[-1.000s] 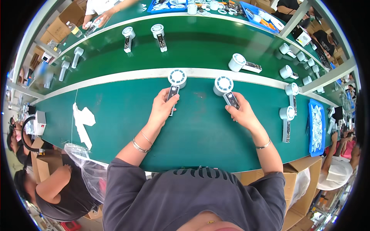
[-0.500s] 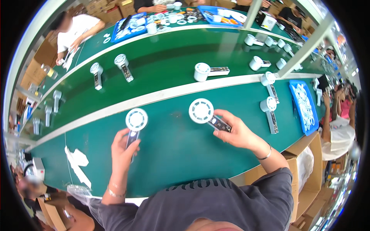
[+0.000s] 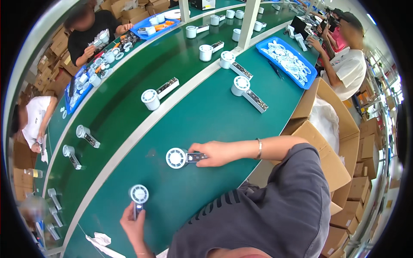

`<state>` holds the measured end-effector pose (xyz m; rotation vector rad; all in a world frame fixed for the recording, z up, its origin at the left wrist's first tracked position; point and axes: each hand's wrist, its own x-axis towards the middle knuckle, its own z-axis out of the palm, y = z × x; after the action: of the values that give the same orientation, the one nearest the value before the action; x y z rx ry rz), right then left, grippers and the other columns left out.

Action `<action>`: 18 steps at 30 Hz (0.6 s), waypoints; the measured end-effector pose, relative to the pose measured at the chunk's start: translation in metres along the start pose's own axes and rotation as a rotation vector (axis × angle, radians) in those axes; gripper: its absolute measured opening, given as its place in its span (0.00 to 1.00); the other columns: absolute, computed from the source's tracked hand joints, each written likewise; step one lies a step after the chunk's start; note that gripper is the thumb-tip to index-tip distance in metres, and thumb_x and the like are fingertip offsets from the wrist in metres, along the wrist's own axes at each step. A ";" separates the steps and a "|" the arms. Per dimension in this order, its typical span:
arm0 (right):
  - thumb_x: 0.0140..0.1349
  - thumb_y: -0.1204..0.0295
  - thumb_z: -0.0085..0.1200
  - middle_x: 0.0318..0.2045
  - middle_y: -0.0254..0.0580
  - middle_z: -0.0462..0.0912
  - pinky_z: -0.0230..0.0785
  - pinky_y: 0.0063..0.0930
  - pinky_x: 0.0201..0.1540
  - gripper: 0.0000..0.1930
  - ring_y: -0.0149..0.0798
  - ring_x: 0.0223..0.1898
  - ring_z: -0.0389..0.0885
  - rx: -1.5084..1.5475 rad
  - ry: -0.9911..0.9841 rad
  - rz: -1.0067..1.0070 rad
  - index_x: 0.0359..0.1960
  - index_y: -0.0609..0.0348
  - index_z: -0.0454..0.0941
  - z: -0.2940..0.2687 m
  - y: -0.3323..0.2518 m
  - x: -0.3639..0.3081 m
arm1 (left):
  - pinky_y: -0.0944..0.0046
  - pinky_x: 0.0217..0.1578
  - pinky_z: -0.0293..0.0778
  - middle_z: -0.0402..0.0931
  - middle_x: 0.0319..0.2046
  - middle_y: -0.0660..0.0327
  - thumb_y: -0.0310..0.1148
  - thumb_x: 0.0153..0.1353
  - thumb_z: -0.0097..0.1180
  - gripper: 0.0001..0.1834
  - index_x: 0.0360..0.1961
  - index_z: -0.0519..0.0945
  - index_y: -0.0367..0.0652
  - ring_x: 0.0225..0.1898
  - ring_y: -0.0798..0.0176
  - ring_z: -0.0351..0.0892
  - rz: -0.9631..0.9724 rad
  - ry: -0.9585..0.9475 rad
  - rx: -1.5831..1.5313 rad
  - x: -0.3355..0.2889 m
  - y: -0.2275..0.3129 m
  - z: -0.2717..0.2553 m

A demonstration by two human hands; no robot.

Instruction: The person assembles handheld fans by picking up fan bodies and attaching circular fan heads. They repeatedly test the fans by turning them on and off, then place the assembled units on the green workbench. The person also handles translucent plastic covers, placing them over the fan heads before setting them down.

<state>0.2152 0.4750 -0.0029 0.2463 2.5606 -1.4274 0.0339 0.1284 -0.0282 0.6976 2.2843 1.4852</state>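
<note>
While each hand grips a handheld fan by its handle, the right hand (image 3: 215, 153) on one (image 3: 177, 158) mid-surface and the left hand (image 3: 134, 223) on another (image 3: 139, 195) near the green table's (image 3: 223, 116) front edge, a careless drag could scuff a round head.

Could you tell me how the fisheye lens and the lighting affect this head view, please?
Head view: strong barrel distortion bends the belt edges into arcs; a black circular border frames it; lighting is even, with soft shadows only; the left hand and right hand on their fans look sharp; faces are blurred.
</note>
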 end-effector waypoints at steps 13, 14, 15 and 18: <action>0.55 0.70 0.56 0.37 0.45 0.78 0.70 0.30 0.39 0.27 0.38 0.36 0.78 0.216 0.104 -0.146 0.56 0.58 0.62 -0.020 -0.048 -0.026 | 0.75 0.22 0.70 0.78 0.32 0.53 0.19 0.50 0.56 0.22 0.49 0.70 0.33 0.24 0.70 0.75 -0.022 0.006 -0.390 0.003 0.054 0.000; 0.55 0.70 0.56 0.37 0.45 0.78 0.70 0.30 0.39 0.27 0.38 0.36 0.78 0.202 0.130 -0.123 0.56 0.58 0.63 -0.013 -0.041 -0.024 | 0.75 0.22 0.69 0.78 0.32 0.54 0.18 0.50 0.56 0.22 0.49 0.70 0.33 0.24 0.70 0.75 -0.043 0.019 -0.418 0.002 0.052 0.002; 0.55 0.69 0.56 0.38 0.45 0.77 0.70 0.30 0.39 0.27 0.38 0.36 0.78 0.188 0.157 -0.100 0.56 0.59 0.63 -0.006 -0.032 -0.021 | 0.75 0.22 0.69 0.78 0.32 0.54 0.18 0.50 0.56 0.22 0.49 0.70 0.33 0.24 0.70 0.75 -0.070 0.043 -0.433 0.000 0.050 0.005; 0.55 0.71 0.57 0.39 0.46 0.77 0.70 0.29 0.40 0.26 0.37 0.37 0.78 0.158 0.190 -0.035 0.56 0.60 0.63 -0.005 -0.026 -0.016 | 0.76 0.22 0.69 0.78 0.31 0.54 0.17 0.51 0.55 0.21 0.49 0.70 0.33 0.24 0.70 0.75 -0.130 0.083 -0.471 0.001 0.048 0.015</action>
<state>0.2242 0.4644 0.0252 0.3808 2.6112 -1.6978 0.0515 0.1563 0.0096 0.3496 1.8777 1.9155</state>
